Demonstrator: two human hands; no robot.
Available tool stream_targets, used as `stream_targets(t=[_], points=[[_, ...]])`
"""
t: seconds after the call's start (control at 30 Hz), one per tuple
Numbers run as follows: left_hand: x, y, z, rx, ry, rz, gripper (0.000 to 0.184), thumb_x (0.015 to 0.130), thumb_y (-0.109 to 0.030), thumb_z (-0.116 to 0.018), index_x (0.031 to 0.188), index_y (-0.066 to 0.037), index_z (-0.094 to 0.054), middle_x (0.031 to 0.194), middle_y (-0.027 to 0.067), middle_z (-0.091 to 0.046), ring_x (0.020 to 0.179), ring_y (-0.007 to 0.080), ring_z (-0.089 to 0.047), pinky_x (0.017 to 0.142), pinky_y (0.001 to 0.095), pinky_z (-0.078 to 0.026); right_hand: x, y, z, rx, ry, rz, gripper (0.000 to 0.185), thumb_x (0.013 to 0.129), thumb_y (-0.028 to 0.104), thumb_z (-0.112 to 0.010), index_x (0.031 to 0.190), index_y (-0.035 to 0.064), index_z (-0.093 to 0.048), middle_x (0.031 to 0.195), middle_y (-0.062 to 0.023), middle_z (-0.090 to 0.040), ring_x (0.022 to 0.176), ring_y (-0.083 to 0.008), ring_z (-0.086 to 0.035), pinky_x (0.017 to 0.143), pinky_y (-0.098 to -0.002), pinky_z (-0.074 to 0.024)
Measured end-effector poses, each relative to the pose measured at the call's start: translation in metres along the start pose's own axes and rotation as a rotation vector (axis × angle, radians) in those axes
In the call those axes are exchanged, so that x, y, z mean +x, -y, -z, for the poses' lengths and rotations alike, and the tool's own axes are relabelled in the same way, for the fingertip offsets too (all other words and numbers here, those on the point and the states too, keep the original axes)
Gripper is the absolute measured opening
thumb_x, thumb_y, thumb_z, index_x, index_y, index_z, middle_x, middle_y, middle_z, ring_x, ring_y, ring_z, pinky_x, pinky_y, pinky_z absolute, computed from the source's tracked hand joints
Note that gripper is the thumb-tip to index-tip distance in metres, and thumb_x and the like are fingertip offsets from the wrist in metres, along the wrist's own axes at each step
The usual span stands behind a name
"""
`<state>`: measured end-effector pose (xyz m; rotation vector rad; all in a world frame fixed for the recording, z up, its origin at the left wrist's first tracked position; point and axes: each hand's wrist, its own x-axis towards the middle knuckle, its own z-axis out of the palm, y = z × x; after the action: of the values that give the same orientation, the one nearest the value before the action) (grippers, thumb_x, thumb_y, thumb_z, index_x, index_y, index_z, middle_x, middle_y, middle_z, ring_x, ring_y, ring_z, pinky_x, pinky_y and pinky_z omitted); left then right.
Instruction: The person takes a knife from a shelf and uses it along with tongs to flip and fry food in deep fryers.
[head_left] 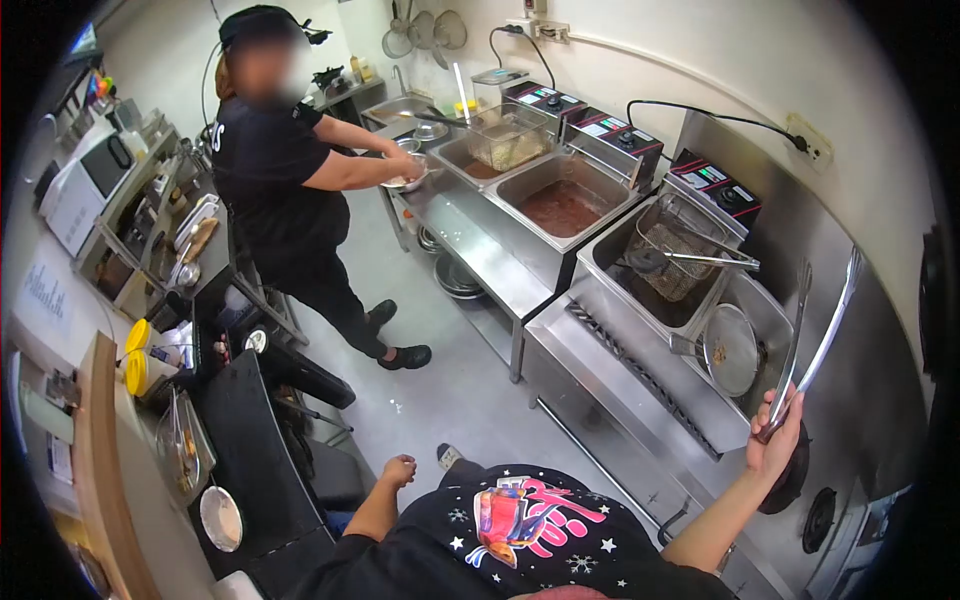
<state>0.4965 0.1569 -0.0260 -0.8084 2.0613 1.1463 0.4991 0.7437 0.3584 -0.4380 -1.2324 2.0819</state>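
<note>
My right hand (776, 436), at the right, is wrapped round the handle end of long metal tongs (832, 328). The two arms of the tongs stand apart and point up, with nothing between their tips. Below and left of them, a round mesh strainer (731, 352) lies in the steel compartment beside the nearest fryer. A wire fry basket (675, 262) sits over that fryer, with another pair of tongs (712, 260) across it. My left hand (400, 470) hangs low near my body, fingers curled, with nothing visible in them.
Another person (275, 170) stands at the far end of the steel counter (490, 255), hands at a bowl (405, 172). Two more fryers hold brown oil (565, 207); a second basket (508, 140) hangs at the farther one. A black counter (255, 450) stands left, with a white bowl (221, 519).
</note>
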Motion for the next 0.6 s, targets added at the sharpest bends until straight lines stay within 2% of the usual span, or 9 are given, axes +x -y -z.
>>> stream_targets(t=[0.07, 0.2, 0.23, 0.27, 0.3, 0.33, 0.4, 0.43, 0.6], points=[[-0.006, -0.019, 0.004, 0.068, 0.081, 0.052, 0.041, 0.077, -0.029, -0.061, 0.113, -0.011, -0.053, 0.075, 0.008, -0.062, 0.058, 0.0176, -0.06, 0.047, 0.0283, -0.049, -0.003, 0.002, -0.004, -0.015, -0.017, 0.006, 0.038, 0.093, 0.033, -0.041, 0.115, 0.0018, -0.047, 0.077, -0.0049, -0.052, 0.051, -0.0073, -0.045, 0.04, -0.0196, -0.0355], [0.0, -0.165, 0.033, 0.535, 0.066, -0.563, 0.065, 0.062, -0.037, -0.075, 0.116, -0.009, -0.052, 0.085, 0.0145, -0.06, 0.05, 0.0206, -0.058, 0.049, 0.034, -0.052, -0.003, 0.008, -0.005, -0.028, 0.014, 0.033, 0.039, 0.093, 0.033, -0.041, 0.117, 0.0018, -0.046, 0.077, -0.005, -0.052, 0.051, -0.0074, -0.045, 0.04, -0.0197, -0.0354], [-0.05, -0.241, 0.043, 0.606, 0.115, -0.666, 0.067, 0.06, -0.035, -0.076, 0.117, -0.008, -0.051, 0.09, 0.0177, -0.061, 0.062, 0.0249, -0.061, 0.066, 0.0362, -0.052, -0.002, 0.011, -0.003, -0.022, 0.024, 0.043, 0.039, 0.093, 0.033, -0.041, 0.117, 0.0018, -0.045, 0.078, -0.0051, -0.052, 0.051, -0.0075, -0.045, 0.04, -0.0198, -0.0353], [-0.045, -0.284, 0.049, 0.775, 0.03, -1.028, 0.067, 0.06, -0.033, -0.076, 0.116, -0.008, -0.052, 0.104, 0.0204, -0.058, 0.09, 0.0275, -0.057, 0.087, 0.0408, -0.044, 0.0, 0.012, -0.002, -0.018, 0.036, 0.048, 0.04, 0.093, 0.033, -0.04, 0.118, 0.0018, -0.045, 0.078, -0.0051, -0.052, 0.052, -0.0075, -0.045, 0.041, -0.0198, -0.0352], [-0.049, -0.325, 0.049, 0.732, 0.03, -1.037, 0.066, 0.06, -0.032, -0.076, 0.117, -0.01, -0.051, 0.126, 0.023, -0.043, 0.111, 0.0312, -0.043, 0.096, 0.0417, -0.035, 0.0, 0.013, -0.002, -0.015, 0.049, 0.046, 0.04, 0.093, 0.033, -0.04, 0.119, 0.0018, -0.044, 0.078, -0.0051, -0.052, 0.052, -0.0075, -0.045, 0.041, -0.0198, -0.0352], [-0.087, -0.38, 0.06, 0.852, 0.03, -1.323, 0.068, 0.059, -0.031, -0.076, 0.118, -0.013, -0.05, 0.128, 0.0244, -0.037, 0.112, 0.0358, -0.039, 0.095, 0.0422, -0.036, -0.001, 0.014, -0.007, -0.013, 0.035, 0.052, 0.039, 0.094, 0.033, -0.04, 0.118, 0.0021, -0.045, 0.078, -0.0053, -0.052, 0.052, -0.0071, -0.045, 0.041, -0.0195, -0.035], [-0.159, -0.462, 0.071, 0.93, -0.031, -1.169, 0.069, 0.057, -0.033, -0.078, 0.118, -0.018, -0.049, 0.116, 0.0191, -0.041, 0.105, 0.0324, -0.042, 0.091, 0.0401, -0.039, -0.005, 0.019, -0.014, -0.007, 0.001, 0.07, 0.037, 0.094, 0.032, -0.04, 0.116, 0.0026, -0.045, 0.079, -0.0056, -0.053, 0.052, -0.0064, -0.044, 0.04, -0.0189, -0.0346], [-0.173, -0.494, 0.083, 0.942, -0.043, -1.433, 0.069, 0.057, -0.032, -0.078, 0.118, -0.019, -0.05, 0.114, 0.0193, -0.04, 0.103, 0.034, -0.044, 0.092, 0.0403, -0.038, -0.005, 0.022, -0.014, -0.019, 0.018, 0.08, 0.038, 0.094, 0.032, -0.04, 0.117, 0.0027, -0.045, 0.079, -0.0057, -0.053, 0.052, -0.0062, -0.044, 0.04, -0.0186, -0.0339], [-0.334, -0.591, 0.137, 0.767, -0.421, -1.751, 0.071, 0.058, -0.029, -0.079, 0.121, -0.017, -0.049, 0.115, 0.0127, -0.043, 0.101, 0.0272, -0.05, 0.085, 0.035, -0.046, -0.007, 0.025, 0.009, -0.115, -0.048, 0.077, 0.037, 0.093, 0.03, -0.043, 0.121, 0.0061, -0.046, 0.08, -0.0047, -0.054, 0.05, -0.005, -0.043, 0.038, -0.018, -0.0327]])
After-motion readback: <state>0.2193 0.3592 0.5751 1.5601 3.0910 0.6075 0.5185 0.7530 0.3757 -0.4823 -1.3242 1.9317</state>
